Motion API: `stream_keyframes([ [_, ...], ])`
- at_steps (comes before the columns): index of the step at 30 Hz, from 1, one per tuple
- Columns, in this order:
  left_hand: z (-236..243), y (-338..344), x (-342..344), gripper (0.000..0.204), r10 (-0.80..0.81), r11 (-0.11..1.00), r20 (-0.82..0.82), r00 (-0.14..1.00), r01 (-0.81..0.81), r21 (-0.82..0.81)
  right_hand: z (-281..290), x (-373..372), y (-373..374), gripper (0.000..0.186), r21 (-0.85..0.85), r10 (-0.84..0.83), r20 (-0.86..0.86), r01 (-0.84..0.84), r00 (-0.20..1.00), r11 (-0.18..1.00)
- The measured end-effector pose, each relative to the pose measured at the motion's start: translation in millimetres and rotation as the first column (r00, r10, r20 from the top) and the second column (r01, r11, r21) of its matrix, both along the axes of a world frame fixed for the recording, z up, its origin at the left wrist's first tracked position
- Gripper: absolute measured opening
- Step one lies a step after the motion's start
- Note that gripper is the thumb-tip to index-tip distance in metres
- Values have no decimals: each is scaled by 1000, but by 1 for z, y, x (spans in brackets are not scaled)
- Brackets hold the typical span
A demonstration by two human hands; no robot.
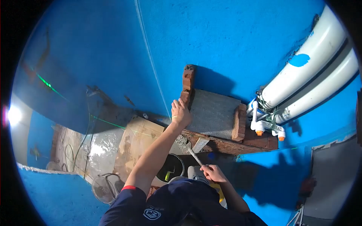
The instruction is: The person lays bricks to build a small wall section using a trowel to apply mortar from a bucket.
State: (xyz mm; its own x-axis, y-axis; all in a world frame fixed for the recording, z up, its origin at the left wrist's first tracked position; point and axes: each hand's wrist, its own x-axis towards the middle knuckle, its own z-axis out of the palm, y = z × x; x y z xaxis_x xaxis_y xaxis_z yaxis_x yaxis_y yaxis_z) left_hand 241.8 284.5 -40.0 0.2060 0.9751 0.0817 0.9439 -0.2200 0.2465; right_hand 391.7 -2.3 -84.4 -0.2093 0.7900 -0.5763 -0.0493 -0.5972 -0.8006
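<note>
Blue wall behind. Trowel with mortar gripped in right hand, slanted up-left; brick column beyond, touched by nearer left hand, its closure unclear.

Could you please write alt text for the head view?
A person's left hand touches red bricks beside a grey slab, while the right hand grips a trowel with mortar at its end. Two white pipes run along the blue wall.
</note>
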Motion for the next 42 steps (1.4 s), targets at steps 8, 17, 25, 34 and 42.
stream_keyframes([
  [8, 4, 37, 9, 79, 203, 930, -4, 979, -194, -312, -12, 41, -15, 38, 116, 66, 130, -82, 989, 990],
  [17, 5, 58, 0, 72, 115, 924, -79, 990, -136, -358, -25, 82, -17, 34, -3, 17, 91, -17, 996, 1000],
  [25, 24, 52, 10, 79, 84, 891, -125, 989, -131, -435, -34, 110, -6, 34, 49, 1, 67, -5, 998, 999],
  [34, 43, -10, -1, 69, 208, 882, 194, 959, -98, -460, -19, 130, 2, 34, -69, -4, 84, 9, 996, 998],
  [42, 60, -121, -45, 40, 317, 878, 494, 810, -52, -476, 16, 133, 3, 29, -59, -61, 50, 64, 997, 996],
])
